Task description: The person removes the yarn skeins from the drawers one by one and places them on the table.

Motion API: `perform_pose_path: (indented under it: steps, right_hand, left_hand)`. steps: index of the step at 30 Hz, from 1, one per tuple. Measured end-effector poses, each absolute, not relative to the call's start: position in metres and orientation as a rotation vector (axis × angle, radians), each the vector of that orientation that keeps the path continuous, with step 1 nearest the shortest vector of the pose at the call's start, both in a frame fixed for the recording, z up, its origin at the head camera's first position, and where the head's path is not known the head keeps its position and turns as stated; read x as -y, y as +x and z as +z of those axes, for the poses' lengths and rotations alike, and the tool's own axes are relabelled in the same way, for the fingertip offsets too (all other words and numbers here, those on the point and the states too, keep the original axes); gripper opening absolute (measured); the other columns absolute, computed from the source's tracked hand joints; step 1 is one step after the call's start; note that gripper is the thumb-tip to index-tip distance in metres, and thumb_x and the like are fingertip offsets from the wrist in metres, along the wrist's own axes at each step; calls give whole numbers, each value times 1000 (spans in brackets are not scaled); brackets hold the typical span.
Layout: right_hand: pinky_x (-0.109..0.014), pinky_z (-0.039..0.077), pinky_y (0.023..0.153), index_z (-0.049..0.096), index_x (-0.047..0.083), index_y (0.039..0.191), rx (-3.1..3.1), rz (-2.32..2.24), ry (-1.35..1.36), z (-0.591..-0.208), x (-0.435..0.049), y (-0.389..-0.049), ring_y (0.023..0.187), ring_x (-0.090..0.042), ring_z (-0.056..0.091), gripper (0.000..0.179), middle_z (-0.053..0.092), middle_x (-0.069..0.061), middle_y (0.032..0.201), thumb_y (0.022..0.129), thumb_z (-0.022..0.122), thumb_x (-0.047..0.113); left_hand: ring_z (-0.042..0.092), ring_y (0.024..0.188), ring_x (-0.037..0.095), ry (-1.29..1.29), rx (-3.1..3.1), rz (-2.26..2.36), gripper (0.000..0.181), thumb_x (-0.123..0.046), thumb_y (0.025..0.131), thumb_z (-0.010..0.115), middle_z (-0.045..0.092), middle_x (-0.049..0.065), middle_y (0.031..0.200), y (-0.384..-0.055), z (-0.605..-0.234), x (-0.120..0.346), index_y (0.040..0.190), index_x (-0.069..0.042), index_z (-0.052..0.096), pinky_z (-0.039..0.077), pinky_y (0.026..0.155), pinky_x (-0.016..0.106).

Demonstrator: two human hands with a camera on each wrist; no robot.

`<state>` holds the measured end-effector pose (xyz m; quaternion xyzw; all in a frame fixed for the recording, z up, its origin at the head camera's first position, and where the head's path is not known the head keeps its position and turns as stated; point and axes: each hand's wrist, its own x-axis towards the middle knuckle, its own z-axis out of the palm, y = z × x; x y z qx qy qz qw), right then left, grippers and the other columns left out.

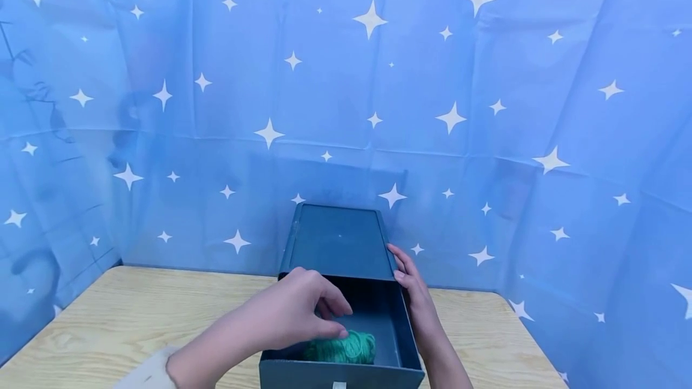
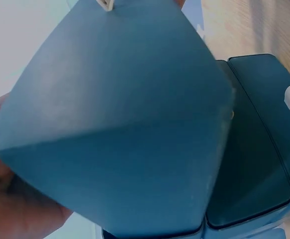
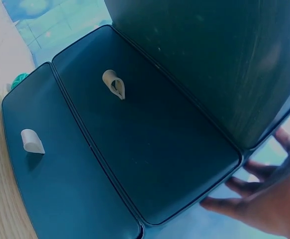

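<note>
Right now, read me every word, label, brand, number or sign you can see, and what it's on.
None readable.
The drawer box, its pale pull tabs and the green yarn show no legible lettering.
The blue backdrop has white stars and faint dark marks, too blurred to make out.

A pale, off-white sleeve (image 1: 148, 371) covered the near part of the left forearm (image 1: 227, 335), at the near left of the scene. Its rim ended short of the wrist in a soft, slightly uneven curve; too little of the cloth showed to tell its kind. The left hand (image 1: 300, 305) was bare. The right hand (image 1: 418, 299) was bare too, with slender fingers and rounded tips, and its visible forearm (image 1: 446, 359) was uncovered.
</note>
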<state>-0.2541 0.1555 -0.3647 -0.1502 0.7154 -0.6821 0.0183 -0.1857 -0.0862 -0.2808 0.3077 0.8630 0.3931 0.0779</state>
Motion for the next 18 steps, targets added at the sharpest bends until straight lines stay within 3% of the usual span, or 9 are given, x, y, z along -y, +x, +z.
perform_pose_path:
  steps: [10,18]
  right_hand:
    - [-50,39,105,28,31,147,-2204,-2127,-481,-364,-155,-255,135,-34,33,46,24,-5,156,102,33,35]
    - [-48,39,105,30,31,146,-2225,-2119,-463,-364,-155,-255,136,-33,33,45,25,-5,156,101,34,35]
  left_hand:
    - [63,70,-3,938,-2507,1089,19,-19,77,80,71,-10,90,-191,-281,79,95,-15,76,53,67,15]
    - [61,66,-3,991,-2494,1035,9,-15,81,75,70,-14,78,-192,-285,76,90,-16,77,52,64,15]
